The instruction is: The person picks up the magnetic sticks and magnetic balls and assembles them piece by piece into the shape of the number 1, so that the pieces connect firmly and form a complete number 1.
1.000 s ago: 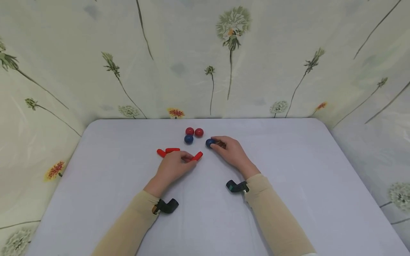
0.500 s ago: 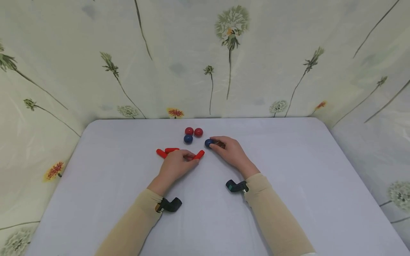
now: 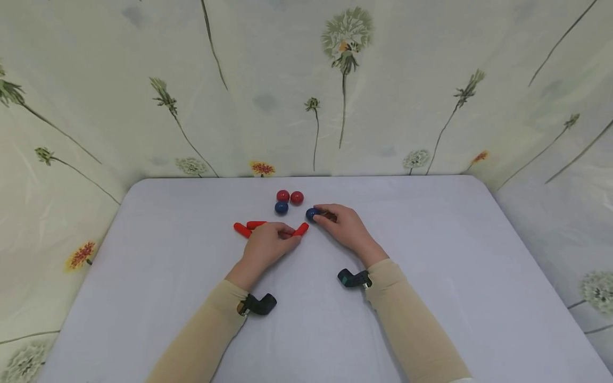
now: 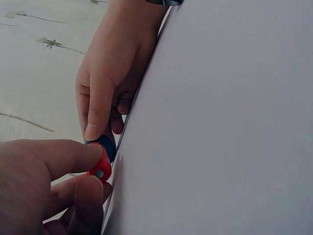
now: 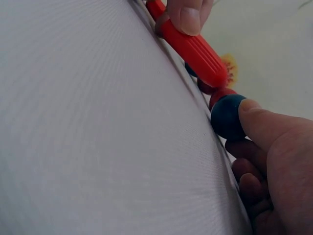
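Observation:
Between thumb and fingers my left hand (image 3: pixel 268 247) pinches a red ribbed plastic rod (image 3: pixel 301 229), whose far end points up and right. A grey disc shows in the rod's near end in the left wrist view. My right hand (image 3: pixel 347 226) grips a glossy blue ball (image 3: pixel 312 214) by thumb and fingertips. The rod tip lies close to this ball; in the right wrist view the rod (image 5: pixel 200 56) seems just short of the ball (image 5: pixel 229 116). Two more red rods, one slanted (image 3: pixel 242 230) and one level (image 3: pixel 256 224), lie partly behind my left hand.
Behind the hands two red balls (image 3: pixel 283 196) (image 3: pixel 297 198) and a second blue ball (image 3: pixel 281 208) sit in a cluster on the white table (image 3: pixel 431 298). A curtain (image 3: pixel 268 80) with a flower print hangs along the table's back edge.
My left hand has moved a little right and up with the red rod, bringing its tip nearer the blue ball. The right hand with its ball has stayed almost still.

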The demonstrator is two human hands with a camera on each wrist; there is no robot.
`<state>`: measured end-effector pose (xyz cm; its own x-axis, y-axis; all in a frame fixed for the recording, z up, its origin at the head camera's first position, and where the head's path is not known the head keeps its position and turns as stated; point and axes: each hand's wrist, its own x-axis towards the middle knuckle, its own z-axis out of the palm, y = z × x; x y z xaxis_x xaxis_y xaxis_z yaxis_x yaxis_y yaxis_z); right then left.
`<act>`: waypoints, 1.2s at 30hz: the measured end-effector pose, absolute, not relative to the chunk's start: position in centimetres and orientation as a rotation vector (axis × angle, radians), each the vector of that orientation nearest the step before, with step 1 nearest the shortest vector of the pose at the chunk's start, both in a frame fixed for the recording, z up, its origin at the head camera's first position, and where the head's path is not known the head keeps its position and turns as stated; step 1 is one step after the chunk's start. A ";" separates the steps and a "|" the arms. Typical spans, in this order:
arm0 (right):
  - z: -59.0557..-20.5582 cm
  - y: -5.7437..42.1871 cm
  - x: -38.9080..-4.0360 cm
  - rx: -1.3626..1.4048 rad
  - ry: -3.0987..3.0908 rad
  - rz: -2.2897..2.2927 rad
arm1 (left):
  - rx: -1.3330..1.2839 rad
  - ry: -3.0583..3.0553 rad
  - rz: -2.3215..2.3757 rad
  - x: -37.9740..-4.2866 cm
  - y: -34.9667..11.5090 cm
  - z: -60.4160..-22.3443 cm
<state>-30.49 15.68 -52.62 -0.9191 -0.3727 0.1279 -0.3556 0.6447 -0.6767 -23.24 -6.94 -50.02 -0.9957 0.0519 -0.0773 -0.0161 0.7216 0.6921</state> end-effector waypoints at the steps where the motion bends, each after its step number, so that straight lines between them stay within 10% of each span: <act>1: -52.6 15.7 -30.5 -0.629 2.827 -1.156 | 0.027 2.831 1.137 -23.3 -6.9 -50.1; 36: -52.2 15.5 -30.3 -0.668 2.803 -1.155 | 0.017 2.833 1.170 -24.0 -6.1 -50.7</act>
<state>-30.32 15.49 -52.18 -0.9067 -0.4026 0.1260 -0.3745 0.6307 -0.6797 -23.96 -6.11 -50.68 -0.9970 0.0397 -0.0666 -0.0188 0.7090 0.7049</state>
